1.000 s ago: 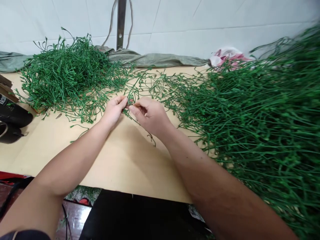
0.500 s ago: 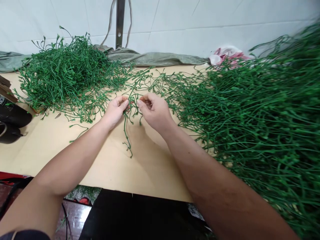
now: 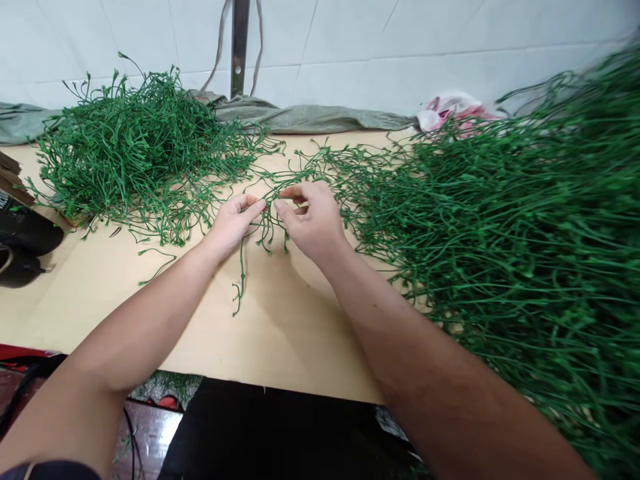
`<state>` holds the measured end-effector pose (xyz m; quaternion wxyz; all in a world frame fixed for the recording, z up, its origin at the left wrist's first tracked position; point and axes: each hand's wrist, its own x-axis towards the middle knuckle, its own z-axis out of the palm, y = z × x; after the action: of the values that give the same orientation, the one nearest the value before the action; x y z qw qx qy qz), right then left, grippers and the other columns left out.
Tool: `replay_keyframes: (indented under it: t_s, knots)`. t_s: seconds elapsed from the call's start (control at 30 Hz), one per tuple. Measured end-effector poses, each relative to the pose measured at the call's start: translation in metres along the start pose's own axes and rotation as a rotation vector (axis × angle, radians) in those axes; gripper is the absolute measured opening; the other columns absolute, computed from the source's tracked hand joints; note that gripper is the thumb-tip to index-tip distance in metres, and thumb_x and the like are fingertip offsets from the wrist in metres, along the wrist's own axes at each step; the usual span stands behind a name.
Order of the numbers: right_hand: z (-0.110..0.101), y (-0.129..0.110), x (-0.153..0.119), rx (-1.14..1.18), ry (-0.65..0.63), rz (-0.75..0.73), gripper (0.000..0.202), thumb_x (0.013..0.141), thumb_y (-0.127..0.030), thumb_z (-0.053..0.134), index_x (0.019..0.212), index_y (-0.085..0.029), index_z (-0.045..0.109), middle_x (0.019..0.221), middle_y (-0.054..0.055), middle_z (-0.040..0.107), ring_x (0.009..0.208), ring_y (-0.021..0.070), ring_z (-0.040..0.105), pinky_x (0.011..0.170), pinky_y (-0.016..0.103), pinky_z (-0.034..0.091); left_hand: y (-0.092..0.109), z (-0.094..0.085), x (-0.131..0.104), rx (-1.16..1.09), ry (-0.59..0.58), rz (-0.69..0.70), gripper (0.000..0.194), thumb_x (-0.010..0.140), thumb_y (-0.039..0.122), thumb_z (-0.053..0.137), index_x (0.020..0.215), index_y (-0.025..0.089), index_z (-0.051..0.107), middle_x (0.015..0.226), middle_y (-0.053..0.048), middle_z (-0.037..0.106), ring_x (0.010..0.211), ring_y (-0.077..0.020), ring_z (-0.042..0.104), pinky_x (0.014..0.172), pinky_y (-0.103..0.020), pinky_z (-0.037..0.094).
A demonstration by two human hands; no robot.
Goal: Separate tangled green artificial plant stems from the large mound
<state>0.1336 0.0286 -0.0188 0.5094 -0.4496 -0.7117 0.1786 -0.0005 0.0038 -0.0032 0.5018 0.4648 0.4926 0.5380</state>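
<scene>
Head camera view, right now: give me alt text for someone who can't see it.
Two bare hands meet over a tan table, the left hand and right hand pinching a green plastic stem that dangles between them. A tangled green stem pile lies at the left and a far larger heap fills the right.

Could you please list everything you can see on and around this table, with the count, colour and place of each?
stem pile: one, green, far left of table
large stem pile: one, green, right side
held sprig: one, green, between both hands, one stem hanging down
table: one, tan
cloth: one, grey-green, along wall
bag: one, pink and white, back right
dark objects: two, black, left edge
left hand: pinching sprig
right hand: pinching sprig
</scene>
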Motion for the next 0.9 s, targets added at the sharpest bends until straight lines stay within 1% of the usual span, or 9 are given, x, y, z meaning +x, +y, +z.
replay_keyframes:
  t_s: [0.1,0.23,0.33,0.47,0.53,0.63,0.73,0.83,0.9]
  knots:
    - [0.003,0.005,0.001,0.074,-0.087,0.082,0.012,0.069,-0.025,0.062,0.075,-0.018,0.055,0.075,0.004,0.054,0.071,0.0154,0.051,0.062,0.031,0.045,-0.001,0.000,0.000,-0.022,0.003,0.030,0.020,0.081,0.014,0.053,0.063,0.015,0.045,0.054,0.006,0.038,0.047,-0.0038,0.029,0.048,-0.019,0.025]
    - [0.005,0.005,0.005,0.331,-0.201,0.313,0.013,0.076,-0.027,0.059,0.071,-0.019,0.049,0.059,-0.002,0.050,0.052,0.0094,0.044,0.050,0.025,0.038,-0.003,0.000,0.000,-0.022,0.014,0.053,0.022,0.082,0.014,0.050,0.062,0.015,0.041,0.056,0.006,0.038,0.048,-0.0041,0.031,0.050,-0.018,0.028]
    - [0.003,0.000,0.006,0.457,-0.264,0.459,0.018,0.078,-0.030,0.060,0.070,-0.018,0.049,0.058,-0.002,0.052,0.048,0.0069,0.042,0.047,0.023,0.035,-0.004,0.000,0.000,-0.013,0.019,0.081,0.023,0.083,0.014,0.050,0.062,0.015,0.041,0.056,0.005,0.038,0.050,-0.0046,0.033,0.052,-0.017,0.030]
    - [-0.001,-0.008,0.005,0.540,-0.337,0.486,0.026,0.078,-0.039,0.062,0.068,-0.016,0.053,0.060,-0.001,0.056,0.049,0.0055,0.044,0.049,0.021,0.038,-0.006,0.000,0.002,-0.006,0.003,0.077,0.023,0.083,0.019,0.052,0.062,0.016,0.043,0.055,0.005,0.039,0.051,-0.0053,0.034,0.054,-0.018,0.031]
    - [-0.002,-0.008,0.005,0.552,-0.322,0.484,0.031,0.077,-0.041,0.062,0.063,-0.016,0.051,0.055,-0.002,0.051,0.047,0.0052,0.043,0.047,0.021,0.037,-0.005,0.001,0.002,0.018,-0.039,0.059,0.022,0.084,0.022,0.051,0.063,0.015,0.047,0.054,0.005,0.040,0.051,-0.0056,0.034,0.055,-0.019,0.032]
    - [-0.002,-0.004,0.007,0.529,-0.214,0.511,0.034,0.077,-0.040,0.063,0.058,-0.018,0.045,0.049,-0.005,0.041,0.043,0.0049,0.036,0.045,0.022,0.034,-0.005,0.002,0.000,0.079,-0.115,0.039,0.023,0.085,0.024,0.049,0.064,0.014,0.050,0.053,0.005,0.041,0.051,-0.0058,0.035,0.055,-0.019,0.031]
    - [-0.002,0.005,0.010,0.473,-0.130,0.526,0.036,0.078,-0.042,0.060,0.058,-0.020,0.042,0.047,-0.006,0.037,0.041,0.0054,0.032,0.042,0.022,0.031,-0.007,0.003,-0.001,0.146,-0.162,0.029,0.026,0.086,0.021,0.046,0.061,0.014,0.050,0.052,0.005,0.040,0.050,-0.0059,0.033,0.053,-0.019,0.028]
    - [-0.001,0.018,0.012,0.377,-0.076,0.440,0.039,0.076,-0.046,0.061,0.056,-0.020,0.040,0.045,-0.006,0.037,0.042,0.0064,0.032,0.041,0.022,0.027,-0.011,0.004,0.000,0.174,-0.154,0.063,0.027,0.086,0.020,0.046,0.059,0.015,0.049,0.052,0.005,0.040,0.051,-0.0065,0.032,0.054,-0.020,0.027]
    - [0.002,0.028,0.014,0.298,-0.040,0.385,0.039,0.074,-0.046,0.063,0.055,-0.021,0.040,0.045,-0.005,0.038,0.044,0.0071,0.033,0.042,0.022,0.027,-0.015,0.006,0.002,0.179,-0.145,0.100,0.027,0.085,0.019,0.047,0.058,0.015,0.049,0.054,0.004,0.041,0.054,-0.0070,0.035,0.057,-0.020,0.029]
